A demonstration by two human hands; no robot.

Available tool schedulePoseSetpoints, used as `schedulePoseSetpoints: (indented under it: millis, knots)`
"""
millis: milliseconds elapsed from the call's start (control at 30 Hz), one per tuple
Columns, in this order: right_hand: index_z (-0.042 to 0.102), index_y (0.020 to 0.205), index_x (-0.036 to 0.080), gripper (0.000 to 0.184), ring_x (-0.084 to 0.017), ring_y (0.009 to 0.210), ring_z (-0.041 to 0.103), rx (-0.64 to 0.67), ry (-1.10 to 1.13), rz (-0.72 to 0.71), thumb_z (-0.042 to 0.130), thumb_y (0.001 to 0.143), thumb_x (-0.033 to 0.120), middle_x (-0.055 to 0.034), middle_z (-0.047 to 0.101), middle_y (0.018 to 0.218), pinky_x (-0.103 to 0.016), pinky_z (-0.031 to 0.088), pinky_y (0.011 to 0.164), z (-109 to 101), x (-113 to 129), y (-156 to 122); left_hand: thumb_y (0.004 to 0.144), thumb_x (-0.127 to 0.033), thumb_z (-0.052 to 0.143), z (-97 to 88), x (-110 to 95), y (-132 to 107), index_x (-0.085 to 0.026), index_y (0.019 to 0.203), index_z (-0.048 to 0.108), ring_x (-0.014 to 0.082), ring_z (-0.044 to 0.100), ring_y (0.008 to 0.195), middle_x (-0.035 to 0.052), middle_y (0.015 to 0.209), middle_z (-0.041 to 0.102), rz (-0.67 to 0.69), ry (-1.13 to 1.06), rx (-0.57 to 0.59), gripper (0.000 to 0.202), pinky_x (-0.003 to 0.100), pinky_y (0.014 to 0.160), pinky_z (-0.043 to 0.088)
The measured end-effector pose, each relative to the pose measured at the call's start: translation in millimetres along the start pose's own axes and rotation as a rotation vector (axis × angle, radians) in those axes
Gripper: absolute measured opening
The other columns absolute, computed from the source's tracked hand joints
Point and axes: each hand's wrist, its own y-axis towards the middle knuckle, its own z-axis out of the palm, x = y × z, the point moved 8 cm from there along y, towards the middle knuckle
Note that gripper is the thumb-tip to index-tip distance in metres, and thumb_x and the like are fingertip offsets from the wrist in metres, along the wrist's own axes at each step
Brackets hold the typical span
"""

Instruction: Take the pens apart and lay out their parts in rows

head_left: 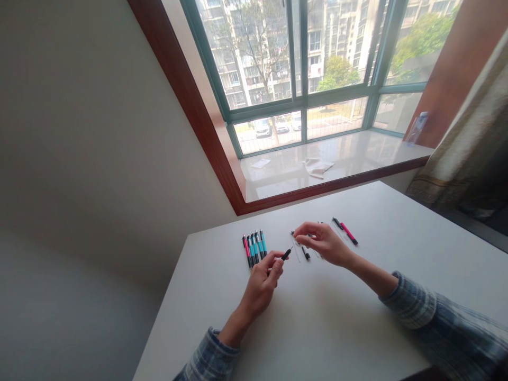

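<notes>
My left hand [265,275] is closed round a pen barrel whose black tip [286,254] points up and to the right. My right hand [322,242] hovers just beyond it with its fingers pinched on a small pen part that I cannot make out clearly. A row of several finished pens [254,247], teal and pink with black grips, lies on the white table [357,317] left of my hands. Loose small pen parts [305,253] lie between and under my hands. A pink pen [348,233] and a black piece lie to the right.
Behind the table runs a glossy window sill [357,153] with a crumpled cloth [317,167] and a paper on it. A curtain [464,143] hangs at the right. A plain wall fills the left side.
</notes>
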Motion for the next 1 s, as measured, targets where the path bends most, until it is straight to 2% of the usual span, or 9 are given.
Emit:
schedulePoseSetpoints:
  millis: [133, 333, 467, 567, 700, 800, 833, 900, 1000]
  knots:
    - [0.069, 0.092, 0.017, 0.036, -0.014, 0.066, 0.057, -0.054, 0.02, 0.014, 0.068, 0.09, 0.053, -0.0014, 0.064, 0.074, -0.026, 0.05, 0.062, -8, 1, 2, 0.095, -0.055, 0.054, 4.8, 3, 0, -0.016, 0.104, 0.061, 0.0078, 0.025, 0.051, -0.0078, 0.065, 0.032, -0.056, -0.135, 0.045, 0.041, 0.02, 0.047, 0.02]
    - [0.073, 0.097, 0.017, 0.04, -0.021, 0.086, 0.067, -0.128, -0.105, -0.029, 0.068, 0.089, 0.056, -0.0084, 0.073, 0.094, -0.034, 0.058, 0.077, -22, 3, 2, 0.091, -0.058, 0.055, -6.9, 4, 4, -0.018, 0.09, 0.054, 0.0067, 0.018, 0.051, -0.0089, 0.065, 0.027, -0.108, -0.314, -0.033, 0.041, 0.019, 0.046, 0.013]
    - [0.075, 0.096, 0.019, 0.035, -0.023, 0.091, 0.069, -0.172, -0.231, -0.062, 0.068, 0.09, 0.052, -0.0092, 0.074, 0.097, -0.038, 0.06, 0.082, -41, 8, -17, 0.089, -0.063, 0.057, -15.3, 0, 3, -0.018, 0.089, 0.052, 0.0063, 0.013, 0.051, -0.0102, 0.064, 0.024, -0.113, -0.329, -0.095, 0.045, 0.018, 0.044, 0.012]
    - [0.076, 0.098, 0.02, 0.031, -0.023, 0.089, 0.07, -0.251, -0.397, -0.062, 0.067, 0.092, 0.048, -0.0089, 0.075, 0.1, -0.041, 0.061, 0.085, -77, 9, -37, 0.09, -0.065, 0.057, -14.2, -7, 0, -0.018, 0.091, 0.052, 0.0065, 0.013, 0.05, -0.0108, 0.062, 0.022, -0.095, -0.318, -0.093, 0.047, 0.017, 0.043, 0.012]
    - [0.077, 0.098, 0.019, 0.031, -0.025, 0.088, 0.072, -0.434, -0.6, -0.011, 0.066, 0.09, 0.047, -0.0096, 0.076, 0.102, -0.044, 0.063, 0.086, -148, 4, -48, 0.092, -0.064, 0.055, -8.3, -13, -3, -0.018, 0.093, 0.053, 0.0065, 0.016, 0.049, -0.0107, 0.06, 0.024, -0.076, -0.293, -0.053, 0.046, 0.017, 0.043, 0.014]
    - [0.076, 0.095, 0.019, 0.024, -0.025, 0.085, 0.073, -0.431, -0.718, 0.05, 0.064, 0.089, 0.039, -0.0091, 0.077, 0.1, -0.044, 0.062, 0.087, -177, 2, -42, 0.093, -0.063, 0.054, -7.7, -13, -3, -0.018, 0.092, 0.054, 0.0061, 0.015, 0.048, -0.011, 0.06, 0.023, -0.07, -0.277, -0.046, 0.046, 0.017, 0.043, 0.013]
    - [0.076, 0.094, 0.019, 0.023, -0.024, 0.085, 0.073, -0.418, -0.739, 0.059, 0.063, 0.088, 0.036, -0.0089, 0.077, 0.1, -0.044, 0.062, 0.087, -178, 4, -41, 0.093, -0.064, 0.054, -8.1, -12, -2, -0.018, 0.092, 0.054, 0.0061, 0.015, 0.048, -0.0111, 0.06, 0.023, -0.066, -0.273, -0.046, 0.046, 0.017, 0.043, 0.013]
    - [0.075, 0.094, 0.019, 0.021, -0.024, 0.085, 0.072, -0.38, -0.741, 0.049, 0.061, 0.088, 0.033, -0.0084, 0.076, 0.099, -0.044, 0.061, 0.086, -163, 12, -42, 0.093, -0.064, 0.053, -8.9, -12, -1, -0.018, 0.092, 0.054, 0.0063, 0.015, 0.048, -0.0111, 0.059, 0.023, -0.058, -0.262, -0.042, 0.046, 0.017, 0.042, 0.013]
    - [0.072, 0.102, 0.021, 0.019, -0.023, 0.086, 0.071, -0.225, -0.684, 0.018, 0.061, 0.089, 0.03, -0.0058, 0.075, 0.096, -0.041, 0.061, 0.082, -102, 19, -52, 0.094, -0.064, 0.05, -9.2, -11, 0, -0.018, 0.092, 0.054, 0.0065, 0.016, 0.048, -0.0108, 0.059, 0.025, -0.051, -0.238, -0.034, 0.046, 0.017, 0.043, 0.014]
